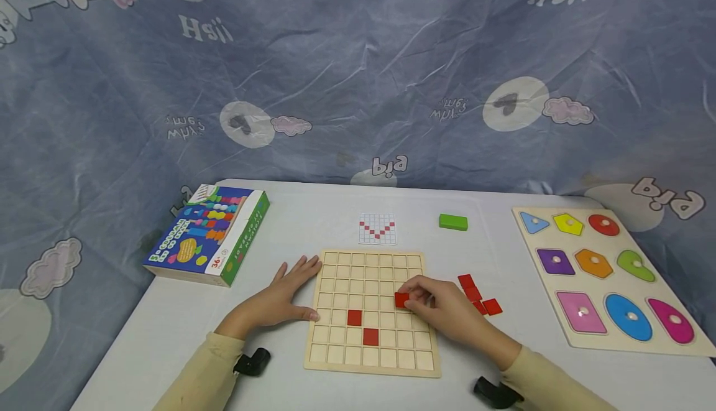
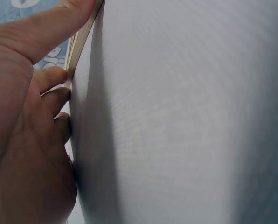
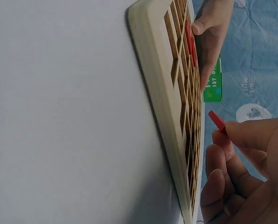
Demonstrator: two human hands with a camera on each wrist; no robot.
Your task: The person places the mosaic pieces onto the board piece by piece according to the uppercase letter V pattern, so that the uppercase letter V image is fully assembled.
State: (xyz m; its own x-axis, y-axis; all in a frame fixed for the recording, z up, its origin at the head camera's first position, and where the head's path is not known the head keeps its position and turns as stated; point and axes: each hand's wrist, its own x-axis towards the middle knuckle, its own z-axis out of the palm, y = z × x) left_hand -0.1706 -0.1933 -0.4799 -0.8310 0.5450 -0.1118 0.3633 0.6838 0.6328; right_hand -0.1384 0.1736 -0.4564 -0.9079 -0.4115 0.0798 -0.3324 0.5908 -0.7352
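A wooden grid board (image 1: 369, 367) lies on the white table, with one red square tile (image 1: 354, 318) and another red tile (image 1: 370, 337) set in its cells. My right hand (image 1: 447, 308) pinches a third red tile (image 3: 217, 121) between thumb and fingertip, over the right part of the grid; in the right wrist view it is tilted and apart from the board. My left hand (image 1: 274, 302) touches the board's left edge with thumb and fingers spread. Beyond the board lies a pattern card (image 1: 377, 229) with red squares in a V on a grid.
Several loose red tiles (image 1: 466, 281) lie right of the board. A green block (image 1: 453, 222) sits behind them. At the far right rests a shape puzzle board (image 1: 565, 255) with knobbed pieces. A blue and green box (image 1: 207, 234) stands at the left. A patterned cloth (image 1: 358, 75) hangs behind.
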